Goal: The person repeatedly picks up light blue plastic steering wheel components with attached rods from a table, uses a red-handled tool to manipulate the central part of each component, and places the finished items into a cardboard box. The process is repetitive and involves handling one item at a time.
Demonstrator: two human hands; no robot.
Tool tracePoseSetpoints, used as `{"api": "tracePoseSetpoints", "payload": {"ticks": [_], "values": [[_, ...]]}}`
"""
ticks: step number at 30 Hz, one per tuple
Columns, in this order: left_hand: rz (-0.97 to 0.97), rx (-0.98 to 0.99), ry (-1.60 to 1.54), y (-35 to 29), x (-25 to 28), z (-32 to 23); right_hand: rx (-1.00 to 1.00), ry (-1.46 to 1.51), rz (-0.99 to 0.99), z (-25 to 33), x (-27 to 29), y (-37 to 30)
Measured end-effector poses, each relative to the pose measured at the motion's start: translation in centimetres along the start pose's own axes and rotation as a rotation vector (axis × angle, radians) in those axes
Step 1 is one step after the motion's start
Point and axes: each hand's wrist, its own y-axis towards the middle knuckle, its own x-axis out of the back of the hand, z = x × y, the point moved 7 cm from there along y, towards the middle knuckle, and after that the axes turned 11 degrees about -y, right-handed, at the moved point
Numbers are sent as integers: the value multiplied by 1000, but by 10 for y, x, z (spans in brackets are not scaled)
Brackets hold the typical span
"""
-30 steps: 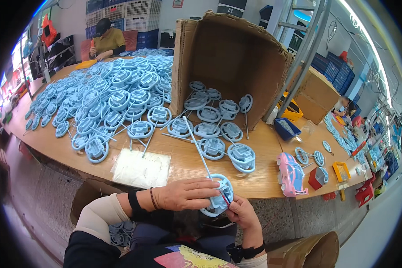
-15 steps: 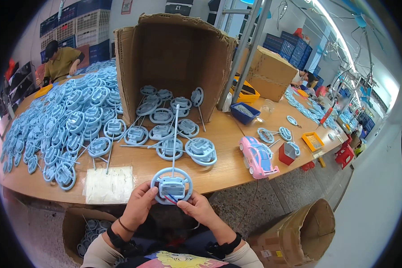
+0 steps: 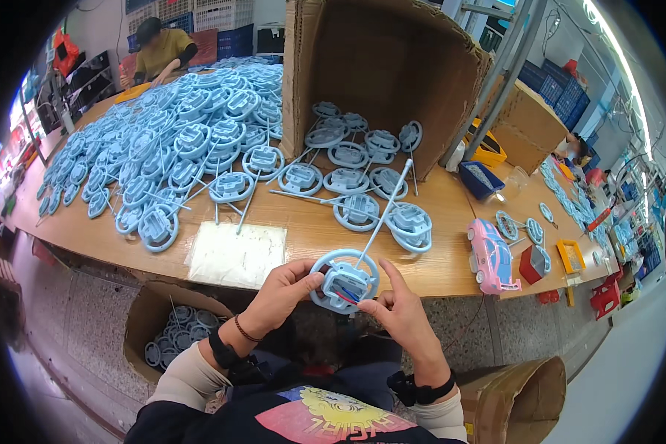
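A light-blue toy steering-wheel controller [image 3: 345, 280] is held over the table's front edge, its open compartment facing up. From its far rim a long thin blue rod [image 3: 386, 214] slants up and to the right. My left hand [image 3: 283, 292] is closed on the wheel's left rim, thumb on top. On the right, my right hand [image 3: 405, 307] has its thumb at the lower rim by the red and blue wires [image 3: 345, 296]; its index finger stretches up beside the rim. The other right fingers are partly hidden. Similar wheels [image 3: 357, 212] lie just beyond.
A large heap of blue wheels [image 3: 200, 133] covers the table's left. Behind my hands stands an open cardboard box [image 3: 392, 66]. A white pad [image 3: 237, 255], a pink toy car [image 3: 490, 255] and a blue bin [image 3: 481, 180] share the table. Below are boxes [image 3: 144, 325] [image 3: 518, 399]. A co-worker [image 3: 163, 52] sits far left.
My view has swung left, so the scene sits further right. The wheel has tilted, its rod now leaning right. My right index finger has stretched out along the rim.
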Motion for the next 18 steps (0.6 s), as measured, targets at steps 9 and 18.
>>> {"api": "tracePoseSetpoints", "payload": {"ticks": [9,18], "values": [[25,80,-151,-1,3,12,10,283,36,-10,-11,-2],[165,184,-198,-8,-18,19,56,438,114,-13,-25,-5]]}}
